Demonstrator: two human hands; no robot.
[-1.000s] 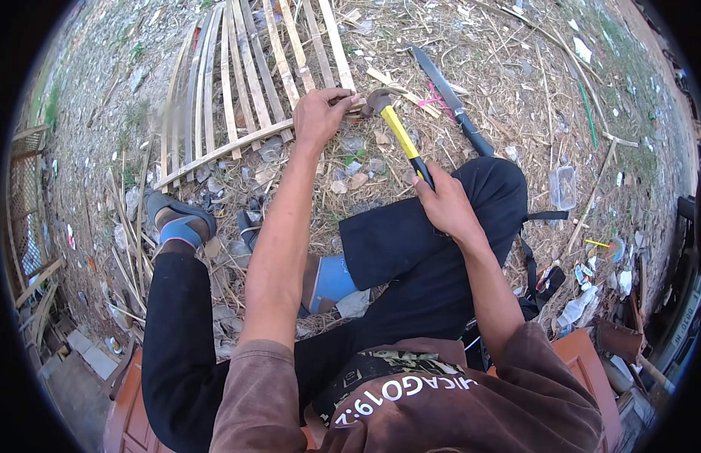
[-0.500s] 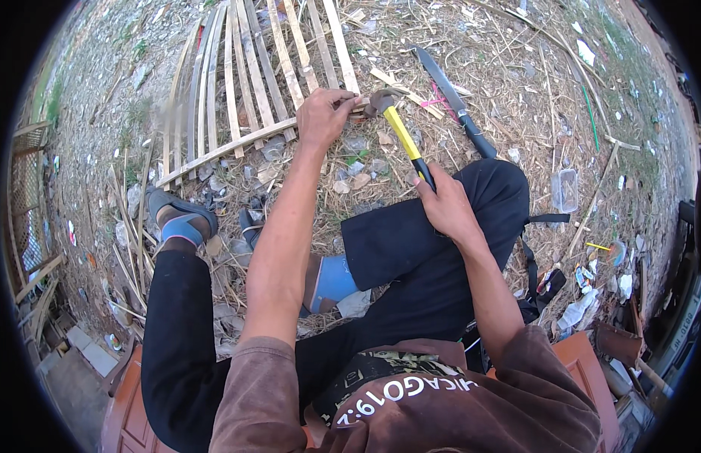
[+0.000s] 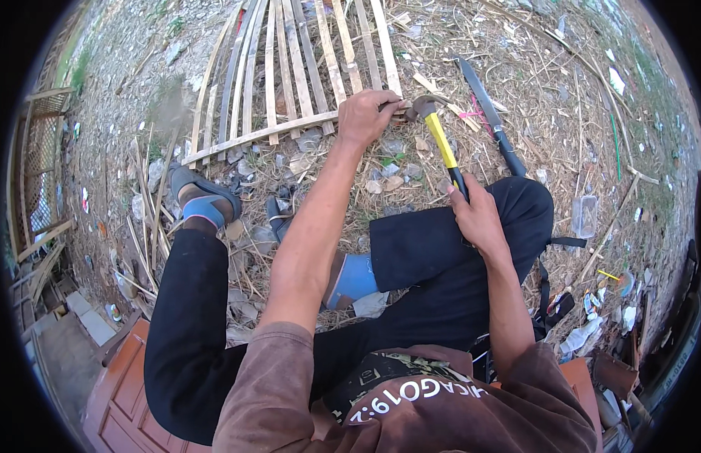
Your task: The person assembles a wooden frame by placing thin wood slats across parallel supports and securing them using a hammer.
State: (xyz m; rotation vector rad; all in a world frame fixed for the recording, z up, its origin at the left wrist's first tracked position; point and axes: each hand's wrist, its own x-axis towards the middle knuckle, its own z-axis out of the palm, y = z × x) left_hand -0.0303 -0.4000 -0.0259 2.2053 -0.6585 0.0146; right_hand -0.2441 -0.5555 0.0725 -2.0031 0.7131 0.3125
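Left hand grip closed on the pale bamboo slat panel lying on littered ground. Right hand clasps yellow-handled steel claw hammer, head at crossbar. Advisable: keep fingers clear, strike squarely.

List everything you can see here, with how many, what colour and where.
bamboo slat panel: one, tan, on the ground ahead, top centre
hammer: one, yellow and black handle, head at the panel's cross slat
long blade: one, dark, on the ground right of the hammer
clear plastic tub: one, on the ground at right
sandals: two, dark with blue straps, on the feet
left hand: on the cross slat beside the hammer head
right hand: gripping the hammer handle
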